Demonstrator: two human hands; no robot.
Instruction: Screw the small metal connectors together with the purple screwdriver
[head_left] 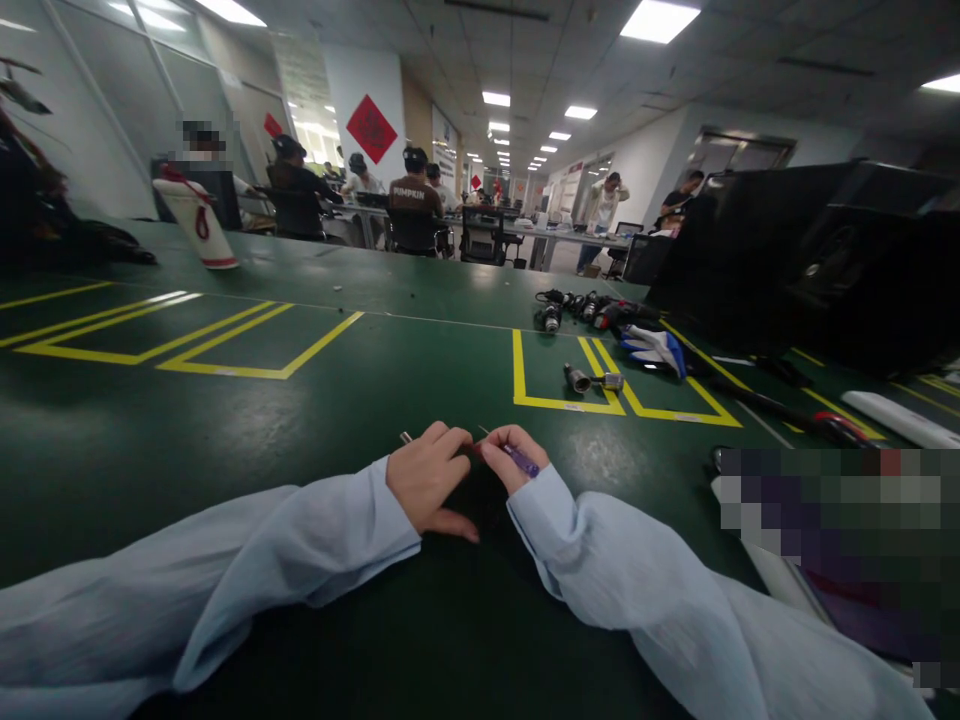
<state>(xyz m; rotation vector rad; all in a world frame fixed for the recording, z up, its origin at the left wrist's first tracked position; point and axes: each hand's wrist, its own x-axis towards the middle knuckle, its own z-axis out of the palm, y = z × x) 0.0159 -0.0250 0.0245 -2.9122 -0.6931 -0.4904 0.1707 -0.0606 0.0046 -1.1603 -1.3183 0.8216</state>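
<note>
Purple-handled tool [524,463] in the right hand [510,473]
Left hand [429,478] holds a slim silver-ended piece [406,438], thumb spread; tucking that thumb in should steady it.

Table [150,440] is a deep dark green with bright yellow tape [518,365]. Sleeves [262,550] are just plain light blue, tool handle [523,461] is purple, glove [652,348] white plus blue.

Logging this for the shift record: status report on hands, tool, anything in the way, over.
Right hand gripping purple tool. Left hand fingers curled, grip hidden, silver tip poking out. Metal parts lie beyond, not between hands.
</note>
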